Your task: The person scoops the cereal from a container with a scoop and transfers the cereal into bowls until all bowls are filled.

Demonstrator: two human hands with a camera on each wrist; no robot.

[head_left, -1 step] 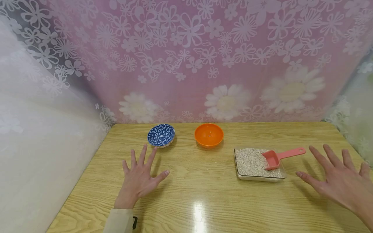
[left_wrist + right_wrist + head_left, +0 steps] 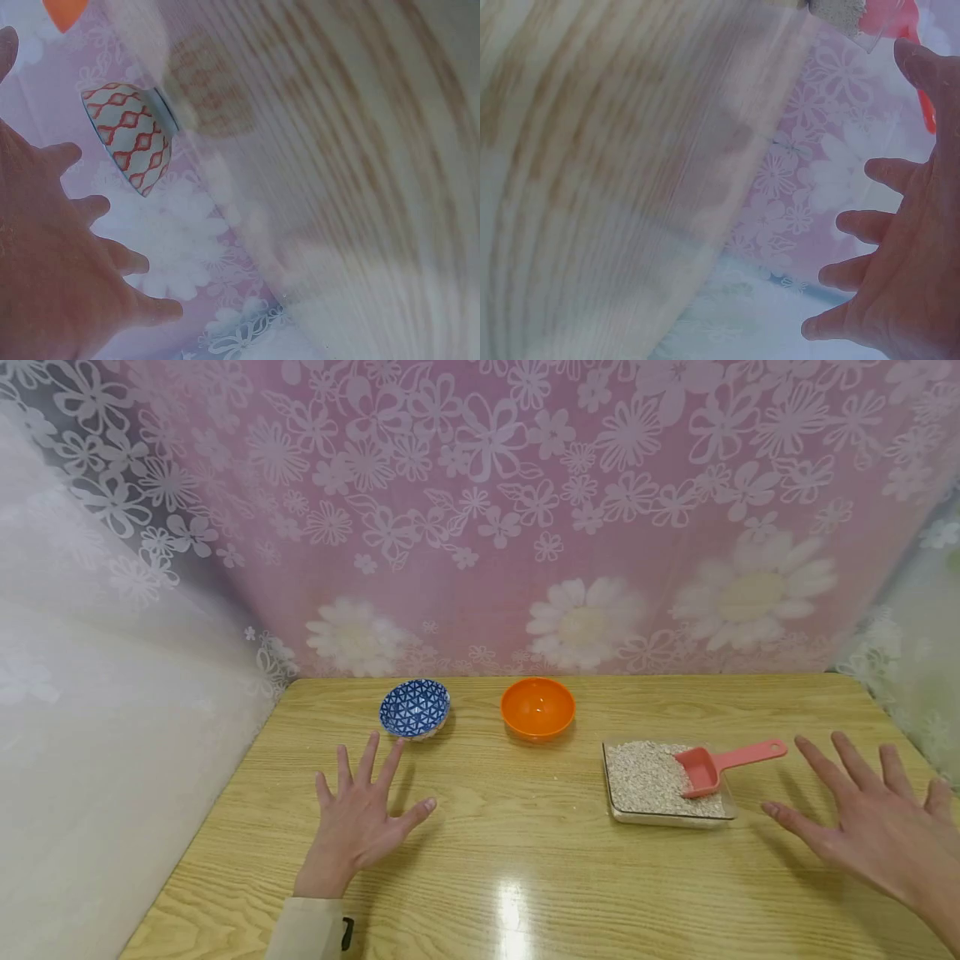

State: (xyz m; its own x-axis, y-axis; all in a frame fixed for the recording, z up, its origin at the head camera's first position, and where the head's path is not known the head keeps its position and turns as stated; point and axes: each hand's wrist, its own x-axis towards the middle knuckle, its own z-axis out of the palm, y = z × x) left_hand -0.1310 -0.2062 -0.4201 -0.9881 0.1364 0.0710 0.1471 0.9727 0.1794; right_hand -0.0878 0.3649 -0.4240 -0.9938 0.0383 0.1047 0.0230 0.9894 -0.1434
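Scoop (image 2: 716, 767) lies in tray (image 2: 622, 810) of oats (image 2: 645, 777), right of orange bowl (image 2: 537, 706). We rest left hand (image 2: 360, 814) flat near blue bowl (image 2: 415, 707), right hand (image 2: 870, 818) beside tray, all fingers spread, holding nothing. We judge bowls unfilled, scooping not begun.

Looks like a corner of someone's home set up for recording: a wood-grain worktop (image 2: 525, 860) pushed against pink flowered curtains (image 2: 480, 510), with household stuff on it, two small bowls (image 2: 415, 707) and a tray of oats (image 2: 660, 781) with a pink scoop (image 2: 712, 768).
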